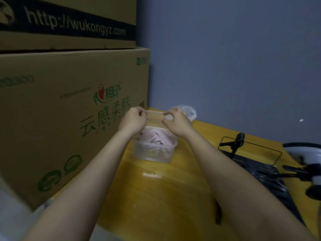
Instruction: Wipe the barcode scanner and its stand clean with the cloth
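Observation:
A clear plastic container [152, 153] stands on the yellow table [156, 197], with a pink cloth [156, 138] bunched inside it. Its clear lid [155, 117] is held tilted above the container. My left hand [133, 119] pinches the lid's left end and my right hand [175, 120] pinches its right end. At the right edge of the view a blurred white and black device [305, 164] on a dark arm may be the barcode scanner and stand; I cannot tell for sure.
Two large cardboard boxes [66, 110] are stacked at the left, close to the container. A crumpled clear plastic bag [188, 111] lies behind my right hand. A black wire rack [250, 150] and a black slotted panel [271, 181] sit at the right. A grey wall rises behind.

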Tool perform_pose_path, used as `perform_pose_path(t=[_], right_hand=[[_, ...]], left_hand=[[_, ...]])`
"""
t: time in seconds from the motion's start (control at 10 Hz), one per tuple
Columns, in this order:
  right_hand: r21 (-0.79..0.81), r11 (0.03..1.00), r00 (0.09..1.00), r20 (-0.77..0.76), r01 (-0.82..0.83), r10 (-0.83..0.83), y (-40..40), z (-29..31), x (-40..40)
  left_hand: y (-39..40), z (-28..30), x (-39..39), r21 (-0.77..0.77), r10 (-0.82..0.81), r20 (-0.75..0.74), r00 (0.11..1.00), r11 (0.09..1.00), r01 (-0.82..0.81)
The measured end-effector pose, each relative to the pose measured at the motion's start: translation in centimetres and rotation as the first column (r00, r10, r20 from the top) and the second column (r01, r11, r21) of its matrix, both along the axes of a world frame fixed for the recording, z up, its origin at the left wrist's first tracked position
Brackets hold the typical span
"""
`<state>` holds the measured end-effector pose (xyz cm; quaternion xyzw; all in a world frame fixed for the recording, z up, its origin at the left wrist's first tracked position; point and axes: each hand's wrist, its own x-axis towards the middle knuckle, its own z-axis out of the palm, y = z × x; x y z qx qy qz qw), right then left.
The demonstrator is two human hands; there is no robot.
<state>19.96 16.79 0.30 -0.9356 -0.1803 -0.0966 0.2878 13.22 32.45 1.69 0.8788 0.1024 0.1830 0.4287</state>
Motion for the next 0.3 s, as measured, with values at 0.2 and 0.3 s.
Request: perform_pose_path(t=[0.2, 0.3], right_hand=[[0.219, 0.976, 0.992, 0.122, -0.012, -0.016, -6.2, 4.4, -8.3], [0.388, 0.922, 0.964, 0.251, -0.013, -0.092, -11.0, 5.6, -15.1]], left_hand=[[-4.5, 3.4, -3.0, -0.090, -0.158, 0.108, 0.981, 0.982, 0.168], [-6.9, 3.2, -6.7, -0.085, -0.236, 0.215, 0.948, 0.962, 0.259]])
